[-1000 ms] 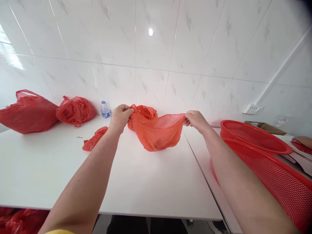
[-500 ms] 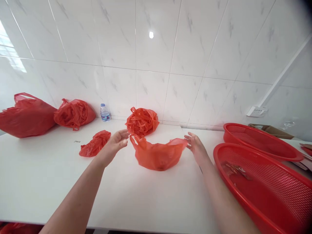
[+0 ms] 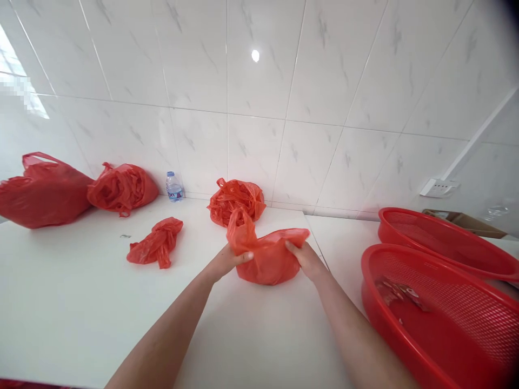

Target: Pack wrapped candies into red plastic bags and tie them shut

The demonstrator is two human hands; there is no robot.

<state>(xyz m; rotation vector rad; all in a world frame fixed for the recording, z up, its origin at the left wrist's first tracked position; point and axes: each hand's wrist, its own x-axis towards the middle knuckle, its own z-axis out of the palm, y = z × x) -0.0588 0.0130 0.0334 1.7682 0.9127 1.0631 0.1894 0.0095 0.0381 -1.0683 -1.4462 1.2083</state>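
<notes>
A thin red plastic bag (image 3: pixel 270 262) sits on the white table in front of me, its mouth gaping upward. My left hand (image 3: pixel 232 260) grips its left side, thumb outside and fingers hidden behind the plastic. On the opposite side my right hand (image 3: pixel 304 258) pinches the bag's wall in the same way. One handle of the bag stands up at the left. Right behind it, against the wall, is a crumpled bundle of red bags (image 3: pixel 242 197). To the left lies a loose crumpled red bag (image 3: pixel 156 246).
Two red perforated baskets (image 3: pixel 371 286) stand at the right, the nearer one with several small packets inside. A water bottle (image 3: pixel 174 189) is by the wall. Two large red bags (image 3: pixel 48 197) fill the far left. A power socket (image 3: pixel 440 188) is on the tiled wall.
Both hands were apart from the bag with fingers spread; they have closed in and taken hold of its two sides. The loose bag at the left has partly unfolded.
</notes>
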